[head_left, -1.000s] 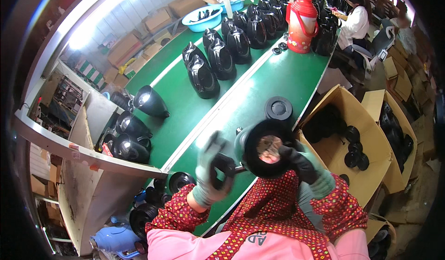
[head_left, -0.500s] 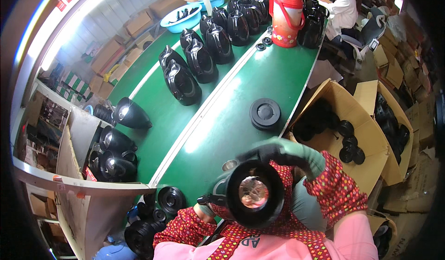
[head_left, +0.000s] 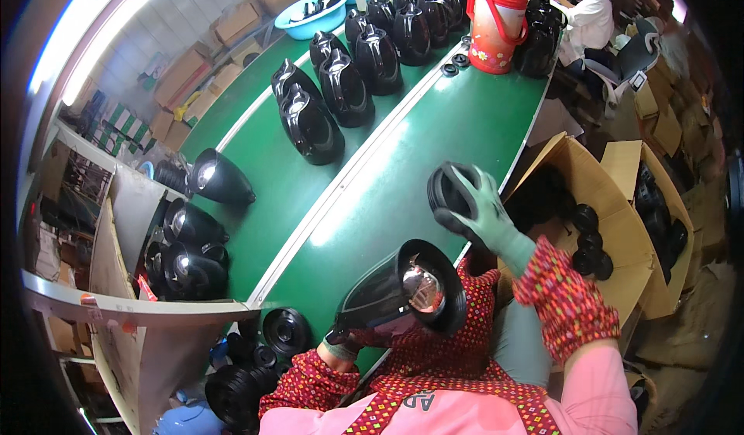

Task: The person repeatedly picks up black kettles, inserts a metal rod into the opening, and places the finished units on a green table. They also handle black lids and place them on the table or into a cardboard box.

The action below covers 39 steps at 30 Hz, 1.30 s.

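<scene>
Assembly underway at the green counter [head_left: 434, 164]: your left hand [head_left: 341, 343] clamps a black kettle body [head_left: 403, 288] against your lap, open end up, while your gloved right hand [head_left: 484, 214] grips a black round base [head_left: 449, 191] just above the counter; next, it likely needs lining up squarely on that opening.

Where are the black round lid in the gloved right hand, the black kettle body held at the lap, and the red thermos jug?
black round lid [head_left: 449, 189], head view, on its ribbed rim
black kettle body [head_left: 387, 289], head view, on its outer wall
red thermos jug [head_left: 498, 28], head view, on its flowered side
</scene>
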{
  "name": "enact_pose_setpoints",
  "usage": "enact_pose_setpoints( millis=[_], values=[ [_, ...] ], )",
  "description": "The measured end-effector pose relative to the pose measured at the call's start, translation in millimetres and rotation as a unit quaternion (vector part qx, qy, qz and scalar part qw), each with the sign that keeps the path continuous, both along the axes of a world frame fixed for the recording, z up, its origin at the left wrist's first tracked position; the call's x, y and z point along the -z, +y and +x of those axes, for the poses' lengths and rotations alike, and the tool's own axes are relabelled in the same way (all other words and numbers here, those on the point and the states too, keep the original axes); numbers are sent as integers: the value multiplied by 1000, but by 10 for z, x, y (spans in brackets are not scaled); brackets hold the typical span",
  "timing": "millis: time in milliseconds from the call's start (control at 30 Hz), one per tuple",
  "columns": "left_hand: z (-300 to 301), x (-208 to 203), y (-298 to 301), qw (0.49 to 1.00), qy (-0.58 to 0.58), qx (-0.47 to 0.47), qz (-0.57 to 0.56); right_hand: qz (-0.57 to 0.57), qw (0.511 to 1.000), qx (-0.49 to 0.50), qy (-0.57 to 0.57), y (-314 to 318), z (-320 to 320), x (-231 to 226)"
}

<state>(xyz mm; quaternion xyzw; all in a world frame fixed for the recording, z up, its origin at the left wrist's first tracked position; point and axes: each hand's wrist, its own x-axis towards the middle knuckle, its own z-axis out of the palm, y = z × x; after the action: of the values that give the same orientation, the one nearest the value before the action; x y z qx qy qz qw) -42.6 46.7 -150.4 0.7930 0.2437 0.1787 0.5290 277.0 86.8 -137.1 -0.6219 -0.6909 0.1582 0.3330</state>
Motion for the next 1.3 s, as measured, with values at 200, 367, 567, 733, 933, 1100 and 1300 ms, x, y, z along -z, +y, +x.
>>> enact_pose_setpoints(
  millis=[200,367,567,733,933,1100,1300],
  values=[
    [283,-21,-144,896,-201,-39,-394,14,980,-106,168,-1198,-260,-643],
    [520,-163,-397,823,-237,-17,-516,16,977,-91,194,-1685,-294,-763],
    [339,-406,-594,897,-229,-70,-371,28,946,-69,315,-2057,-294,-877],
    [301,-840,-389,906,-146,-156,366,-143,786,84,596,-2177,-247,-635],
    [252,-1105,-427,980,-72,-182,-23,-162,871,-37,462,-2468,198,-714],
    [250,-742,-547,965,-191,-78,-162,241,947,-114,181,-2525,-200,-1185],
    [472,-1617,-569,879,-103,36,465,-238,610,95,750,-2445,-166,-848]
  ],
)
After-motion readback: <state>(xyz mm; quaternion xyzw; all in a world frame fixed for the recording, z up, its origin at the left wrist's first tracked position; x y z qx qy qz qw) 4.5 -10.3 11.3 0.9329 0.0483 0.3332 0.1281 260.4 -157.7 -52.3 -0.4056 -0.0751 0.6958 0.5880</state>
